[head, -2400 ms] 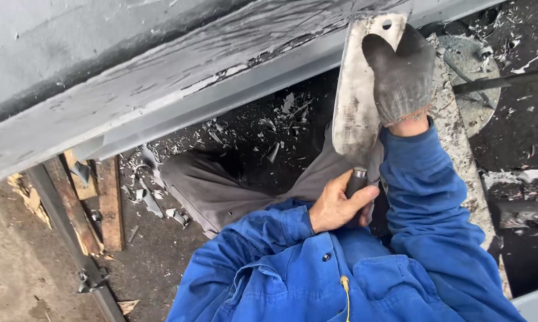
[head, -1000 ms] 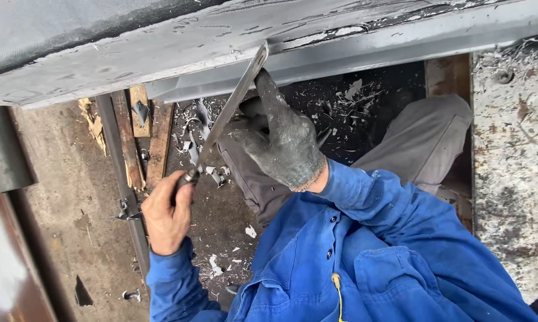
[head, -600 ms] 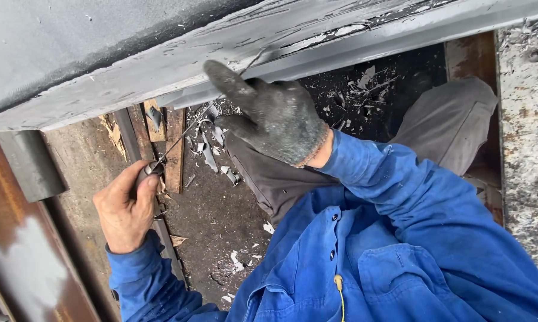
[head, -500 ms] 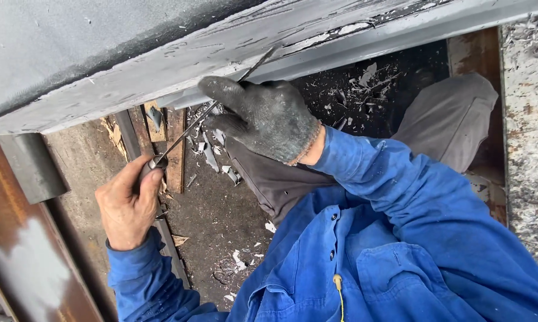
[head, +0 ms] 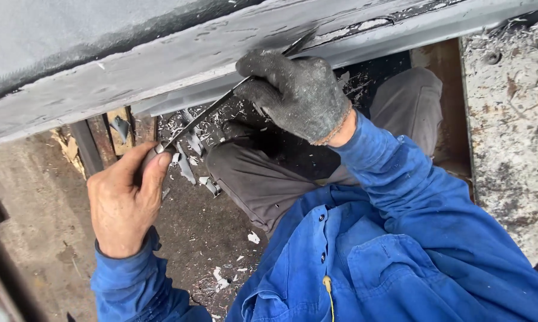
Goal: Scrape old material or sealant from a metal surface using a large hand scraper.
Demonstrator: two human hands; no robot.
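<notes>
A flat metal scraper point(head: 212, 111) lies edge-on against the lower edge of a grey painted beam point(head: 161, 65) with flaking paint. My left hand point(head: 128, 203), bare, grips the scraper's handle at the lower left. My right hand point(head: 296, 92), in a dark knitted glove, curls over the blade near its tip and presses it to the beam. Both sleeves are blue. The blade's tip pokes out above the glove, at the beam's seam.
Paint chips and flakes point(head: 191, 155) litter the dark ground under the beam. Wooden slats point(head: 116, 128) lie at the left. A rusty, peeling plate point(head: 507, 137) stands at the right. My grey trouser leg point(head: 269, 179) is folded beneath the beam.
The scraper went from upright at the right to slanted along the beam further left. My left hand slid out left on the handle, and my gloved hand closed over the blade.
</notes>
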